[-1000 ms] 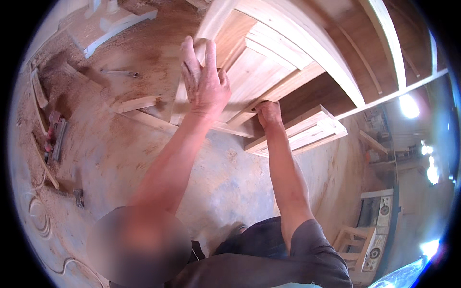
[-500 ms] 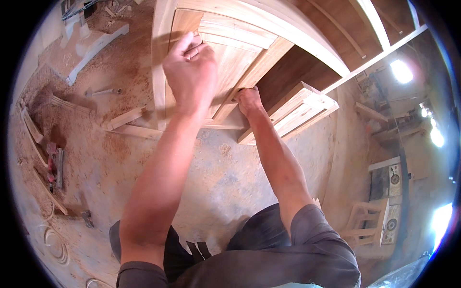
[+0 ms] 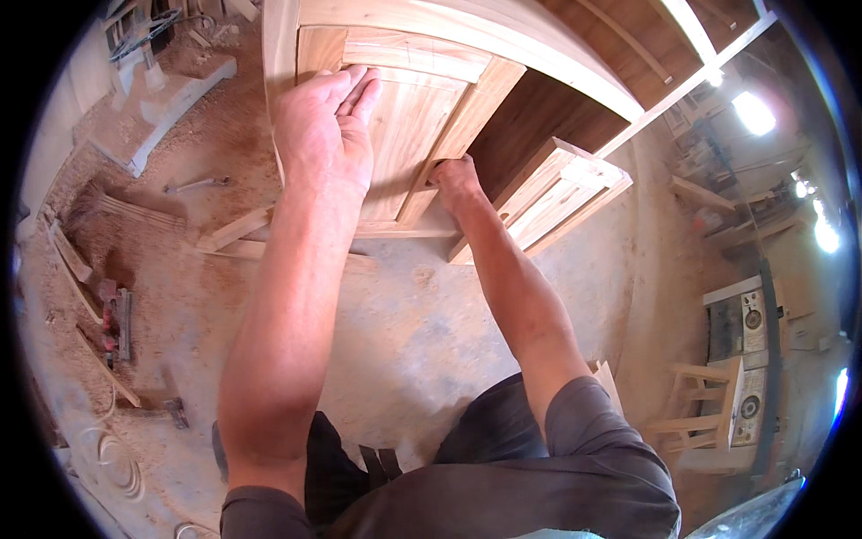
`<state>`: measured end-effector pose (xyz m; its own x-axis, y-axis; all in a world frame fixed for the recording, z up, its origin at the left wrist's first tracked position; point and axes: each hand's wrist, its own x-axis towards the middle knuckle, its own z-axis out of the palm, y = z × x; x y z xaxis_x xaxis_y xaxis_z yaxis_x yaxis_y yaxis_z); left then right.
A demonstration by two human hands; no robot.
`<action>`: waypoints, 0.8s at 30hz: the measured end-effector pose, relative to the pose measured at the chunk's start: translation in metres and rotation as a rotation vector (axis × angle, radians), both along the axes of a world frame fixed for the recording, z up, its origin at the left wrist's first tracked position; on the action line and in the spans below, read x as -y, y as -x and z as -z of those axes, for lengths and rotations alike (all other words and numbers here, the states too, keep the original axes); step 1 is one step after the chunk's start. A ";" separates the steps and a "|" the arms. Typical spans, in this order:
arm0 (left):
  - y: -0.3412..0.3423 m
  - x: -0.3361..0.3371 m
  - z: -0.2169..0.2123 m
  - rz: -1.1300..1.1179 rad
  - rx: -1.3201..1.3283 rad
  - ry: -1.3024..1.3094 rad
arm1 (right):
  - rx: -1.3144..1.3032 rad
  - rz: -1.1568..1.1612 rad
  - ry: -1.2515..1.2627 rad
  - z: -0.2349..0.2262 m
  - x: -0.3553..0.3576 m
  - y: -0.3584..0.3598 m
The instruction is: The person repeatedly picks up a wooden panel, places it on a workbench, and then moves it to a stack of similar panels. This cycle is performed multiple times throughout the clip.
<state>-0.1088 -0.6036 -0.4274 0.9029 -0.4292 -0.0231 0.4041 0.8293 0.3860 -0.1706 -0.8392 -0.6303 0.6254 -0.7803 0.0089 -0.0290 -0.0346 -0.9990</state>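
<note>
Your right hand (image 3: 456, 182) grips the right edge of the panelled door (image 3: 409, 117) in the wooden cabinet frame (image 3: 485, 31). Your left hand (image 3: 325, 135), fingers bent, is in front of the door's left side; contact is not discernible. A second door (image 3: 575, 184) stands angled outward, right of your right hand, above the floor (image 3: 422, 332).

Grey floor (image 3: 413, 314) stretches across centre of frame, brown dust (image 3: 247, 148) spreading over upper left. Pale wall (image 3: 56, 153) hugs far left edge. Over at right, bright light (image 3: 753, 113) blazes; lower right, slatted wooden frame (image 3: 729, 404) stands beside pale disc-fronted unit (image 3: 752, 346).
</note>
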 end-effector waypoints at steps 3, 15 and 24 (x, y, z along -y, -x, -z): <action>-0.008 -0.010 0.002 -0.021 -0.029 0.016 | -0.124 0.027 -0.004 -0.018 -0.022 -0.008; -0.019 -0.012 0.024 0.013 0.009 -0.198 | 0.067 -0.024 -0.113 -0.010 -0.008 -0.004; -0.039 -0.026 0.034 -0.079 -0.120 -0.291 | 0.037 -0.064 -0.096 -0.012 -0.006 0.001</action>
<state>-0.0696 -0.5778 -0.4616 0.9164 -0.3181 -0.2428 0.4002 0.7216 0.5650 -0.1715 -0.8332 -0.6186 0.6749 -0.7368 -0.0397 0.0071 0.0603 -0.9982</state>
